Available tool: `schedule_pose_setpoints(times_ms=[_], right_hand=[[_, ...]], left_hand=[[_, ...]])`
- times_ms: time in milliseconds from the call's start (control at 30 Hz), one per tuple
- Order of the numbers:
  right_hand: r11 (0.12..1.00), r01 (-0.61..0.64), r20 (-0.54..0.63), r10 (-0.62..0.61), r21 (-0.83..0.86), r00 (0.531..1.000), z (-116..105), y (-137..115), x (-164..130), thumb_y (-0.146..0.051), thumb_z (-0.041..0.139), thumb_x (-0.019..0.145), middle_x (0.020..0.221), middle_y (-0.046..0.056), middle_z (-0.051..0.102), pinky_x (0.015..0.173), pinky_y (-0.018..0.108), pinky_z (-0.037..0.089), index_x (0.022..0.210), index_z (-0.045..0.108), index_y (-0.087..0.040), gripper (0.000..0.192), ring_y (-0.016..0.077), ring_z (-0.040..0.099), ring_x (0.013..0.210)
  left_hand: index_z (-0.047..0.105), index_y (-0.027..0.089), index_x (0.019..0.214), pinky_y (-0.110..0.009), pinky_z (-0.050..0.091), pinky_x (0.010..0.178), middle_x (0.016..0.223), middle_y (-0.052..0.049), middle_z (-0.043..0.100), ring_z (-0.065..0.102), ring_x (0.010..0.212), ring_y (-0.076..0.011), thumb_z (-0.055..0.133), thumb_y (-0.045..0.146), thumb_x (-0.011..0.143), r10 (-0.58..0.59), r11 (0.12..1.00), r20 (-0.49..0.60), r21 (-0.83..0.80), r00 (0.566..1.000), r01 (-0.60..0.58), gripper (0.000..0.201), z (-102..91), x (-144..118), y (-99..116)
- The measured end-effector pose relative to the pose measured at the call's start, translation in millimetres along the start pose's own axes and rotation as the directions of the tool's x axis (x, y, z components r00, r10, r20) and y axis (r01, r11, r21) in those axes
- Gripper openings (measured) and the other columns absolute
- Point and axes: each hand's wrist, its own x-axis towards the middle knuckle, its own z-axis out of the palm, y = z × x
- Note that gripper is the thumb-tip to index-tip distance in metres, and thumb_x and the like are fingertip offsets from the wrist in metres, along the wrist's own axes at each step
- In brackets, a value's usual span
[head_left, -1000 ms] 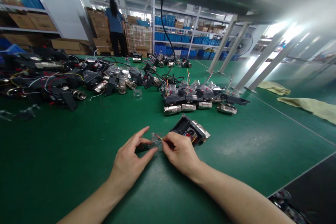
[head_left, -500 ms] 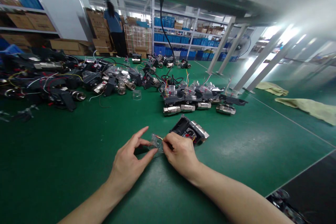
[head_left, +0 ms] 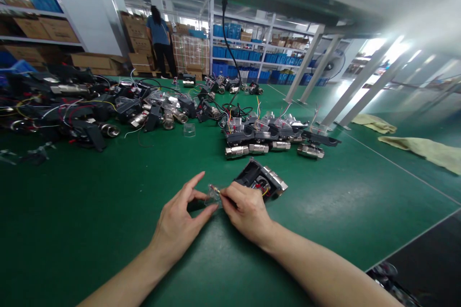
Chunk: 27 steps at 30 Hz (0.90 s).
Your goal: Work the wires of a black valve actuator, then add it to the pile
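Green matting covers the surface (head_left: 108, 211); both hands, left (head_left: 178, 223) and right (head_left: 247, 211), pinch a small clear part (head_left: 213, 195) beside a black housing (head_left: 261, 181). Shelving (head_left: 259, 57) with blue bins stands behind.

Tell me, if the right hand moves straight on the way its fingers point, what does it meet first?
The right hand points leftward at the small clear part, already at its fingertips; the left hand comes just beyond.

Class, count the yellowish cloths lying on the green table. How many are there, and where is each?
2. One cloth lies far right near the slanted white posts; a larger cloth lies nearer, running off the right edge. More could lie out of view.
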Motion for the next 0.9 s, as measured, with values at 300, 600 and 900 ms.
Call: schedule_pose_setpoints(times_ms=[300,600,900], right_hand=[[0.998,-0.005,-0.029,0.007,0.06,1.0,2.9,2.3,0.2,-0.018,0.05,0.089,0.066,0.002,0.061,0.055,0.021,0.04,0.079,0.063,-0.014,0.017,0.0109,0.058,0.058],[1.0,-0.03,0.063,0.03,-0.009,0.998,-1.9,-4.1,1.3,-0.023,0.043,0.094,0.079,0.006,0.063,0.062,0.024,0.047,0.103,0.065,-0.015,0.025,0.0146,0.06,0.069],[0.999,-0.008,0.012,0.008,-0.036,1.0,0.9,-1.3,-2.5,-0.022,0.045,0.094,0.075,0.004,0.063,0.062,0.023,0.045,0.087,0.063,-0.016,0.02,0.0128,0.059,0.067]], left_hand=[[0.035,0.034,0.133,-0.029,0.047,0.086,0.087,0.009,0.068,0.065,0.085,-0.0129,0.066,0.038,0.078,0.034,0.999,-0.002,-0.004,0.999,-0.034,0.063,-0.5,-1.4,1.7],[0.035,0.03,0.134,-0.03,0.048,0.085,0.086,0.006,0.068,0.065,0.085,-0.015,0.065,0.039,0.079,0.071,0.997,-0.031,0.029,0.997,-0.07,0.063,3.4,-0.7,0.5],[0.035,0.028,0.134,-0.032,0.05,0.084,0.087,0.003,0.068,0.066,0.085,-0.0166,0.063,0.039,0.081,0.096,0.994,-0.016,0.052,0.995,-0.095,0.061,3.7,-2.0,1.9]])
